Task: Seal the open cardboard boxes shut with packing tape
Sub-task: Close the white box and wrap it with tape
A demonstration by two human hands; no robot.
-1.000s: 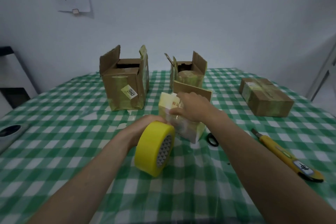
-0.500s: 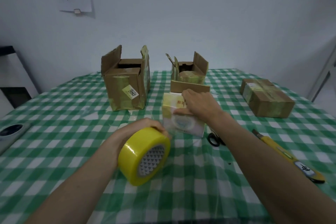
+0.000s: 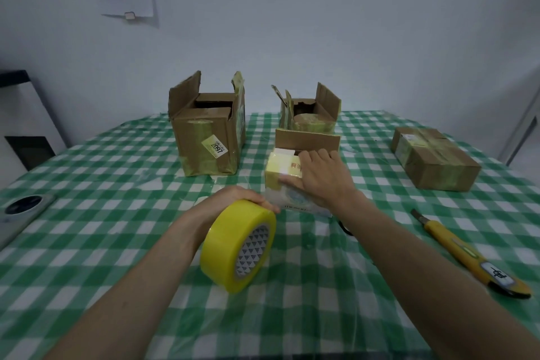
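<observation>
One roll of yellow tape (image 3: 238, 245) sits closest to me, and my left grip (image 3: 233, 202) is curled over the top of it, holding it just off the checked surface (image 3: 96, 242). Right past it is one small yellow box (image 3: 285, 181); my right grip (image 3: 323, 178) lies on top with the fingers mostly flat and the thumb pressed along the front edge. So the tape is just beside that box, down and left of it. One yellow utility knife (image 3: 470, 257) lies off to my right, well apart. Something black pokes out behind my right wrist, can't tell what. Further back are two open cardboard boxes, a big one (image 3: 207, 140) on the left and a smaller one (image 3: 309, 120) right behind the yellow box. One already taped box (image 3: 432, 162) lies far right.
</observation>
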